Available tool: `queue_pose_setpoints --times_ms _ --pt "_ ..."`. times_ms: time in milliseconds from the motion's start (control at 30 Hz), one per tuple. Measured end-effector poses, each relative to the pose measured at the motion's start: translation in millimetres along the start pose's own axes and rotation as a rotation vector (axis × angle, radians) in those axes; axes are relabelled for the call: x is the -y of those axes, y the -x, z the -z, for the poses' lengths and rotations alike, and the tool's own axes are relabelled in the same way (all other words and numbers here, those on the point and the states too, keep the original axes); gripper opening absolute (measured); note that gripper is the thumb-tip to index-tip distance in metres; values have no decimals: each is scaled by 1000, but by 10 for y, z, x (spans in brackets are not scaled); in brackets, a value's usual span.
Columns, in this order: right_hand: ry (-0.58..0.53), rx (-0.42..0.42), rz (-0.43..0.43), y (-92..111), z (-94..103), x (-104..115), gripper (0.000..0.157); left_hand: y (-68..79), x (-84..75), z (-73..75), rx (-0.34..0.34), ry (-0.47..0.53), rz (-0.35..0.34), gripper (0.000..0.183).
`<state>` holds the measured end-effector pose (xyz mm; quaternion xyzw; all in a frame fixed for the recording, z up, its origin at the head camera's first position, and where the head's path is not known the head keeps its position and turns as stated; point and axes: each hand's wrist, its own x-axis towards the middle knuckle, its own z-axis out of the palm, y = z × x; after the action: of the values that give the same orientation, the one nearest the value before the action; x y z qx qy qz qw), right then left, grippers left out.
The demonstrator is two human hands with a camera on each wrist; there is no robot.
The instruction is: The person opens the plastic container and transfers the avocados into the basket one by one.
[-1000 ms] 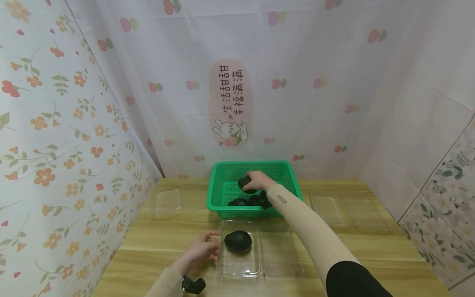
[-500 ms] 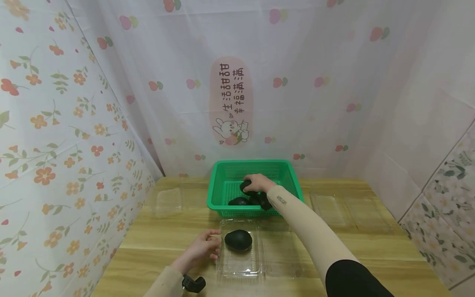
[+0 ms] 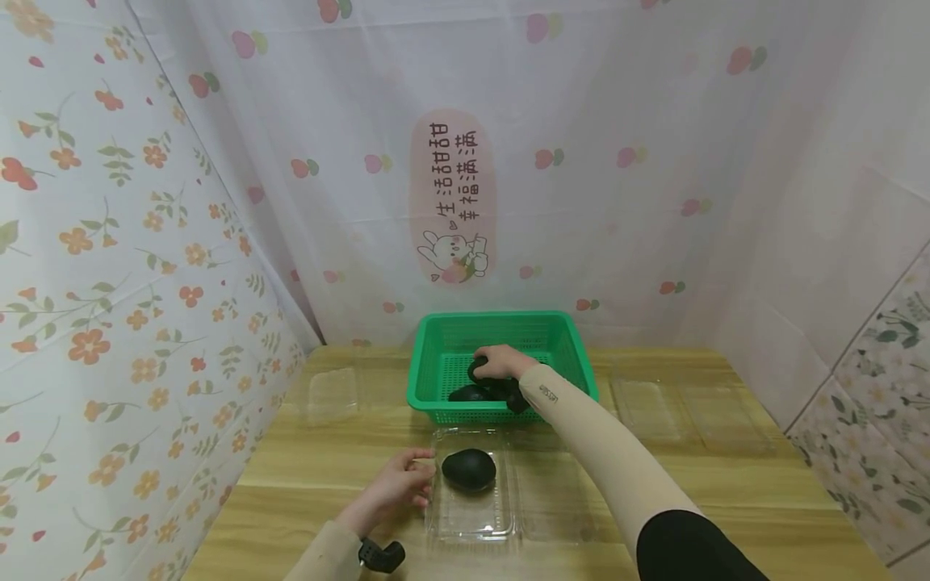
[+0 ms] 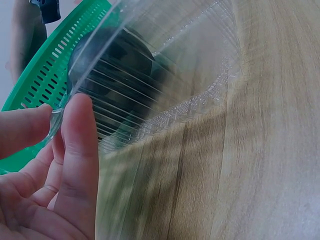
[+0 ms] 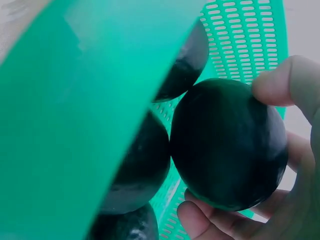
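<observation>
In the head view, my right hand [image 3: 503, 361] reaches into the green basket [image 3: 429, 363] and grips a dark avocado [image 5: 227, 145]. Its thumb and fingers curl round the fruit in the right wrist view, where other avocados [image 5: 137, 170] lie against it. My left hand [image 3: 403, 480] is at the left side of a clear plastic clamshell box [image 3: 465, 520]. Thumb and forefinger pinch the box's rim in the left wrist view. One avocado [image 3: 469, 470] lies inside the box. The box's transparent lid [image 3: 555, 508] lies folded out to the right.
Another clear box [image 3: 333, 394] stands at the back left of the wooden table [image 3: 276, 492]. A further open clear box [image 3: 647, 407] is at the back right. Patterned curtains [image 3: 617, 242] hang behind and at both sides.
My right hand has lowered slightly in the basket with the avocado in its grip. The left hand and the box keep their places.
</observation>
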<state>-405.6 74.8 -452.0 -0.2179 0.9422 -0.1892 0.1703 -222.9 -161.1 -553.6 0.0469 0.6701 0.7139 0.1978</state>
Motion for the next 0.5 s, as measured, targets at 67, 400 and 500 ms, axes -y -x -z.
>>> queue_pose_setpoints --times_ms 67,400,500 --pt "-10 3 0 9 4 8 51 -5 -2 -1 -2 3 -2 46" --pt "6 -37 36 -20 -52 -37 52 3 -16 -13 -4 0 -4 45" --pt "5 -64 41 -26 -69 -53 52 7 -21 -18 -6 0 -6 44"
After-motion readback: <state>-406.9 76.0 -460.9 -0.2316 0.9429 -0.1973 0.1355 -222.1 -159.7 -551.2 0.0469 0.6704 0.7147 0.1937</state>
